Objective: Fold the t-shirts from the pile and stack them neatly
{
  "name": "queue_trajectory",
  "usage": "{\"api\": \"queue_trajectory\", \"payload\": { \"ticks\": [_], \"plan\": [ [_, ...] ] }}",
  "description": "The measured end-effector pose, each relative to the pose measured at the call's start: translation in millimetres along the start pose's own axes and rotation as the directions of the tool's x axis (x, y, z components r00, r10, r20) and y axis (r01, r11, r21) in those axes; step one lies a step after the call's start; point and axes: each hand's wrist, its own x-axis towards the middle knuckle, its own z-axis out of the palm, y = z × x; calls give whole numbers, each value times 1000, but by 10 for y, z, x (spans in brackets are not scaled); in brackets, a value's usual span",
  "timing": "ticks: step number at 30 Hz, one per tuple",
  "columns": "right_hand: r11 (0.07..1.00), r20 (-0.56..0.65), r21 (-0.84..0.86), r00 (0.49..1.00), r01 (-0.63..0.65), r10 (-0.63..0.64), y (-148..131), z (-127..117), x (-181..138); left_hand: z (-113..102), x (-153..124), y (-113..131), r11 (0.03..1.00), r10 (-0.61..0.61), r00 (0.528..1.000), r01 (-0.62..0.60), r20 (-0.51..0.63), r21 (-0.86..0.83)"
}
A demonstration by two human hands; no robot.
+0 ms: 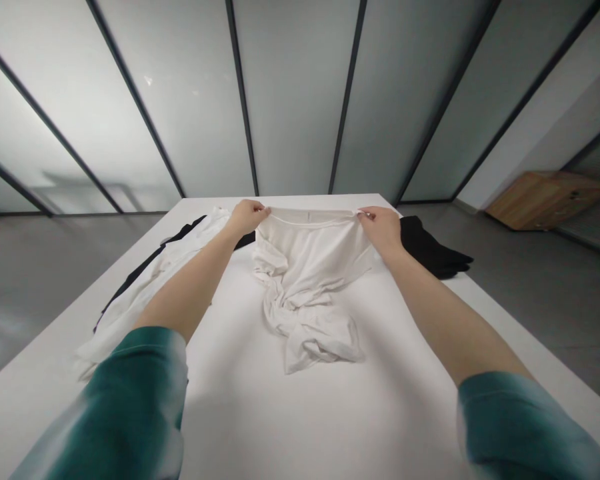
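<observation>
A white garment [307, 280] hangs from both of my hands above a white table [280, 413]. Its top edge is stretched taut between them and its crumpled lower part rests on the tabletop. My left hand [247, 217] pinches the garment's left top corner. My right hand [381, 227] pinches the right top corner. Both arms reach forward, with green sleeves pushed up to the elbows.
Another white garment [145, 287] lies over a black one [180, 235] along the table's left side. A black garment [430, 250] lies at the far right edge. Frosted glass panels stand behind the table. A wooden cabinet [545, 197] sits on the floor at right.
</observation>
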Motion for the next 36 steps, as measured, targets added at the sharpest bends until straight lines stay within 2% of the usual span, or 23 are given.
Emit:
{"api": "queue_trajectory", "payload": {
  "ticks": [3, 5, 7, 10, 12, 15, 17, 20, 22, 24, 26, 29, 32, 34, 36],
  "plan": [
    [994, -16, 68, 996, -86, 87, -25, 35, 178, -37, 120, 74, 993, -90, 996, 89, -10, -83],
    [981, 18, 118, 988, -156, 154, -55, 104, 353, -7, 251, 117, 984, -140, 990, 141, 10, -113],
    [968, 80, 168, 982, -185, 173, -107, 195, 531, 58, 401, 158, 980, -125, 992, 126, 16, -152],
    [963, 194, 259, 981, -69, 18, -190, 326, 659, 186, 539, 186, 991, 30, 999, -27, 19, -132],
    [959, 284, 281, 953, 26, -109, -207, 390, 581, 286, 485, 159, 992, 127, 991, -127, 44, -9],
    [978, 430, 187, 888, 87, -162, -135, 467, 222, 500, 146, 54, 970, 143, 986, -157, 84, 184],
    [987, 533, 77, 831, 138, -158, -41, 528, -107, 700, -188, -31, 964, 76, 985, -112, 153, 240],
    [977, 639, -49, 758, 209, -130, 107, 633, -592, 1032, -687, -132, 961, -43, 943, -50, 329, 270],
    [965, 651, -78, 746, 252, -142, 192, 686, -845, 1209, -940, -179, 950, -41, 909, -93, 414, 298],
    [955, 640, -91, 751, 281, -160, 273, 700, -1012, 1301, -1097, -228, 928, -26, 903, -137, 428, 345],
    [954, 619, -121, 772, 273, -143, 358, 664, -1097, 1290, -1155, -306, 908, -22, 905, -160, 425, 388],
    [954, 592, -190, 802, 231, -76, 488, 544, -1130, 1122, -1103, -509, 894, -34, 887, -179, 460, 411],
    [941, 632, -227, 773, 253, -55, 581, 427, -1170, 902, -1003, -744, 891, -78, 873, -156, 482, 427],
    [927, 661, -246, 749, 285, -55, 593, 383, -1234, 790, -975, -841, 884, -103, 909, -102, 404, 457],
    [911, 653, -272, 755, 309, -61, 560, 357, -1311, 723, -1001, -859, 887, -88, 955, -55, 284, 458]
  ]
}}
